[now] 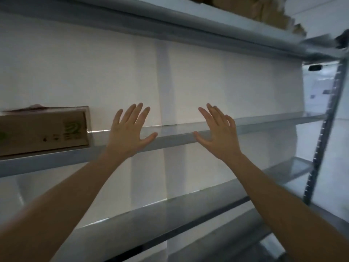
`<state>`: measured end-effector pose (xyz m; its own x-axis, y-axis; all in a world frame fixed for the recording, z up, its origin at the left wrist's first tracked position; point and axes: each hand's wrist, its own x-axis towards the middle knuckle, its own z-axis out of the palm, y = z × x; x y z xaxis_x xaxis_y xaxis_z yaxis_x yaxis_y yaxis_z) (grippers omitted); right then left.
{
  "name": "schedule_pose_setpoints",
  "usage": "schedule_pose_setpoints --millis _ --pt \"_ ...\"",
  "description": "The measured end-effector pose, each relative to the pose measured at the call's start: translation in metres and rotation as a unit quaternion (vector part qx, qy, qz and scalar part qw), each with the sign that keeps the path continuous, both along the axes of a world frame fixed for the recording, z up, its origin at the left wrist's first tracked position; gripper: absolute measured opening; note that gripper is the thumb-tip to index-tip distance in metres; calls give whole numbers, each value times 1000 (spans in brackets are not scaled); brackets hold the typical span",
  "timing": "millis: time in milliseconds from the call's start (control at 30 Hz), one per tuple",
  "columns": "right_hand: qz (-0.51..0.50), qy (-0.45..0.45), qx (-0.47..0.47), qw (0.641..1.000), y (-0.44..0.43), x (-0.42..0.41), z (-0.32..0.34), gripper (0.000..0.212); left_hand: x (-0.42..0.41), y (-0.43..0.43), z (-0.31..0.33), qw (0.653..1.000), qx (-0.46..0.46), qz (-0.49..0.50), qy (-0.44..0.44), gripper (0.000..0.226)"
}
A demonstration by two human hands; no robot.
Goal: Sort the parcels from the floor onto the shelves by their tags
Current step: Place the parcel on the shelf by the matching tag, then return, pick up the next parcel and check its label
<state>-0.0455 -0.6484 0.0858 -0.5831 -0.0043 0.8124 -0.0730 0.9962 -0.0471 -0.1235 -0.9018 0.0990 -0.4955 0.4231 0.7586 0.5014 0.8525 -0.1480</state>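
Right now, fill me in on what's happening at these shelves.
A person stands at a metal rack with both arms stretched toward the middle shelf. The left hand and right hand are open, fingers spread, holding nothing. A cardboard box sits at the left end of that shelf, apart from the hands. More brown parcels sit on the top shelf. The lower shelf shows nothing on it. No tags can be read.

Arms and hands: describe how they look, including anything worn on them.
Both forearms are bare up to the frame edge, with no sleeves in view. The left hand and right hand wear no gloves, and no rings, watch or wristbands are visible. Nails look short and unpainted.
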Motion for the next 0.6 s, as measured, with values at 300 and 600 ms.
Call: schedule_pose_setpoints --millis 300,600 --pt "-121 3 -10 993 166 73 -18 72 3 185 -18 993 -5 -117 -22 79" --pt "-272 -6 -27 962 316 164 -38 76 31 386 -42 965 10 -258 -54 87"
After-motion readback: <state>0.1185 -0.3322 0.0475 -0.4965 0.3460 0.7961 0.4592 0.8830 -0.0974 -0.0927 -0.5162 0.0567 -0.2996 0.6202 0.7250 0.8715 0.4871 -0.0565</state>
